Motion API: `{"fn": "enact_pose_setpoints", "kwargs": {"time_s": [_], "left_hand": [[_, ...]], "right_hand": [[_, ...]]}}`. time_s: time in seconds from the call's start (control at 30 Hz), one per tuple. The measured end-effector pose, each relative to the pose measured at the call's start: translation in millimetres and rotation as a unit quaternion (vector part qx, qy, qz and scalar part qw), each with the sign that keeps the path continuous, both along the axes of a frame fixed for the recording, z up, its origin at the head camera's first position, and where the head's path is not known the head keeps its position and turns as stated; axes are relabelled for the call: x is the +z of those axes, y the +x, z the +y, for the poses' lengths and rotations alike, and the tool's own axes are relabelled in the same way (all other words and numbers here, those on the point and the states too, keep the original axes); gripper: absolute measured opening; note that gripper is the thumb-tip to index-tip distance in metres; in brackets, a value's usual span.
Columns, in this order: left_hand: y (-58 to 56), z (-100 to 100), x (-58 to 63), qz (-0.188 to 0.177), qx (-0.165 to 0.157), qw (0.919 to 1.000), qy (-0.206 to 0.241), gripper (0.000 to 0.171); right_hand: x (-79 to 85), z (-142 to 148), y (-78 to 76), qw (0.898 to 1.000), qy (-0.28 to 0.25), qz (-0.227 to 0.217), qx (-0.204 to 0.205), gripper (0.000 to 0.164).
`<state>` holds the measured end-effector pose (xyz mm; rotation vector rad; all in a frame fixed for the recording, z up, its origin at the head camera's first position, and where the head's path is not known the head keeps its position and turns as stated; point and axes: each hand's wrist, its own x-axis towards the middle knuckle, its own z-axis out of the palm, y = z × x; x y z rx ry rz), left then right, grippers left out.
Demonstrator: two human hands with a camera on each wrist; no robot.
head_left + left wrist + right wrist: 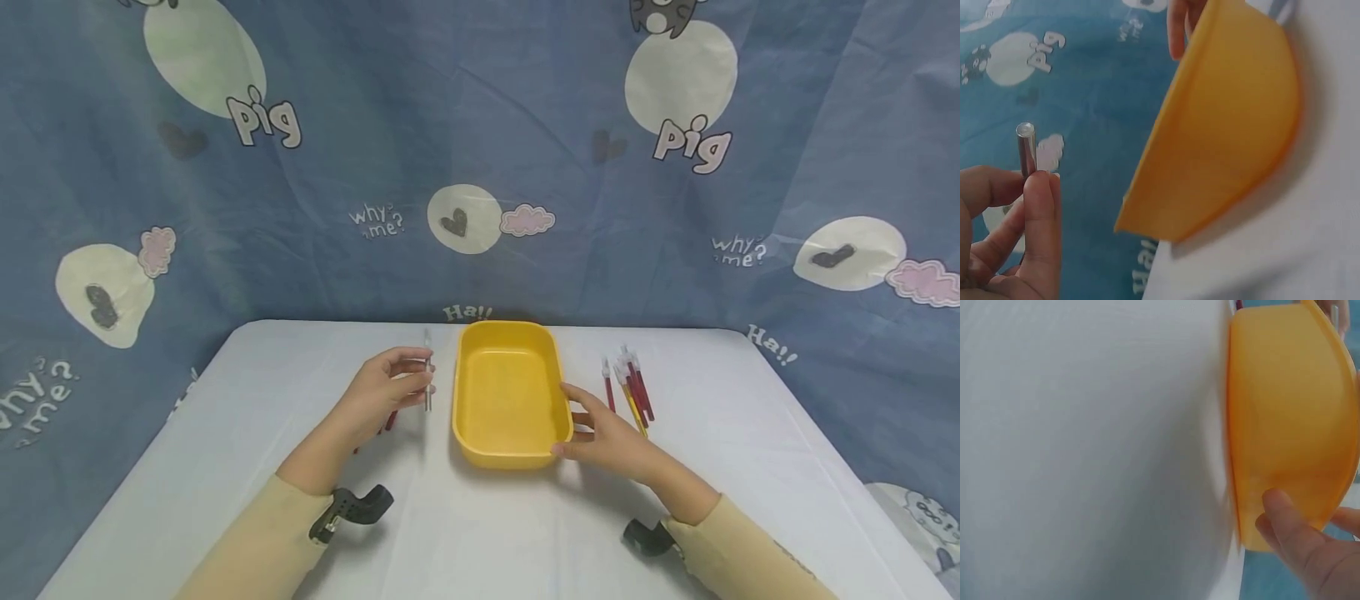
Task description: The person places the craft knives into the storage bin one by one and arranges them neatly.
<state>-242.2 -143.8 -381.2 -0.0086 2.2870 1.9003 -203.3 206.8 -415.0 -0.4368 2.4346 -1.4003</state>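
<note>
My left hand [386, 387] pinches a slim silver pen-like stick [428, 392] between thumb and fingers, to the left of a yellow plastic tray [512, 459]. The stick stands upright above the table, with a clear tip at its top; its shiny round end [1025, 130] shows in the left wrist view. My right hand [607, 435] holds the tray by its near right corner, with fingertips against the outer wall [1291, 419]. Inside, the tray holds nothing. Whether the stick is a pen or a brush, I cannot tell.
Several thin red sticks with clear caps [637, 387] and a yellow one [636, 410] lie right of the tray. More red sticks [391, 421] are partly hidden beneath my left hand. A white cloth [480, 533] covers the table, and a blue printed curtain [480, 125] hangs behind.
</note>
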Motion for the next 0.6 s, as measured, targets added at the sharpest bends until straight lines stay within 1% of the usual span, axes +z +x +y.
{"fn": "enact_pose_setpoints", "kwargs": {"time_s": [0.2,0.37,0.5,0.6], "left_hand": [[-6.2,17,6.1,0.006,-0.021,0.9995,0.023,0.046],[-10.9,31,7.6,-0.004,-0.037,0.9992,0.015,0.046],[-12.7,46,8.8,-0.011,-0.061,0.998,0.011,0.049],[-13.7,56,7.2,-0.021,-0.076,0.9967,0.019,0.049]], "right_hand": [[0.6,-2,0.8,1.0,-0.003,-0.012,-0.008,0.101],[1.3,-3,1.4,1.0,-0.003,-0.011,-0.008,0.101],[2.6,-3,2.1,1.0,-0.002,-0.01,-0.008,0.101],[3.0,-4,2.2,1.0,-0.001,-0.011,-0.009,0.101]]}}
